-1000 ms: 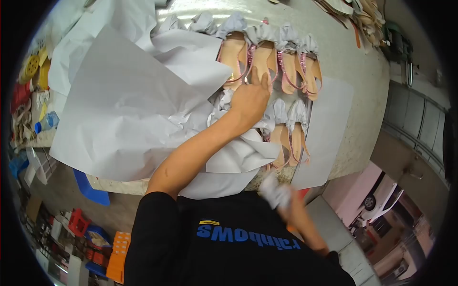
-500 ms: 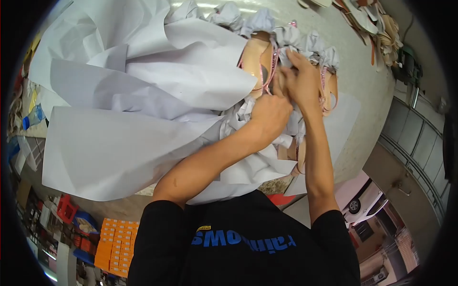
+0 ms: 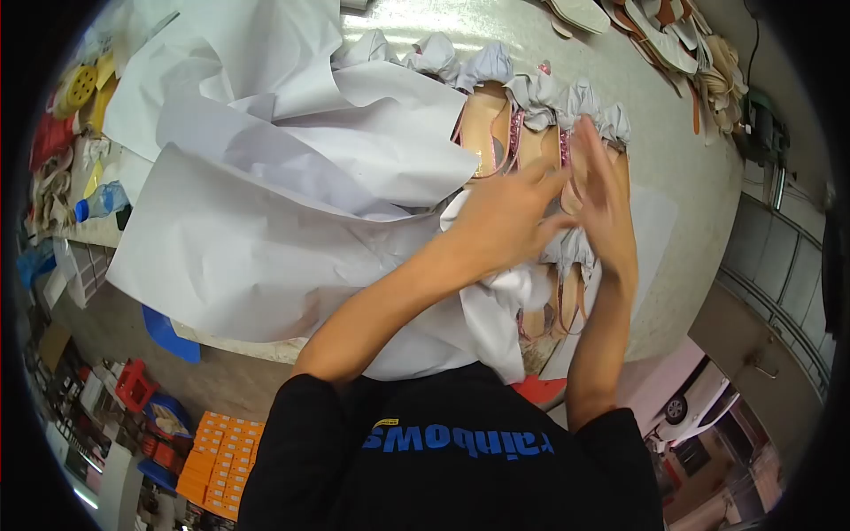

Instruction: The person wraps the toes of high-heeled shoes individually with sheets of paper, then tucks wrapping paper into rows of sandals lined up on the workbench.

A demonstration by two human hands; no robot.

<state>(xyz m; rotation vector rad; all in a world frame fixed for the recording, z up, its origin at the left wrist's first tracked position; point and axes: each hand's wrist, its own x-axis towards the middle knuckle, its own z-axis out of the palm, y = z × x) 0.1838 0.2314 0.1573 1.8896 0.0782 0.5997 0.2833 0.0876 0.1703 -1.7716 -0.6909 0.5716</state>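
The person's left hand and right hand have their fingers spread apart over the sandals, which lie on the table; contact cannot be told. Crumpled paper tops them, with large sheets to the left

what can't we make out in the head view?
Head view, all:
- Pink-strapped sandals: upper ends hidden by crumpled paper.
- Left hand, right hand: fingers blurred, contact unclear; sandals beneath partly covered.
- White paper sheet: cut off by top edge.
- Orange boxes: label print too small.
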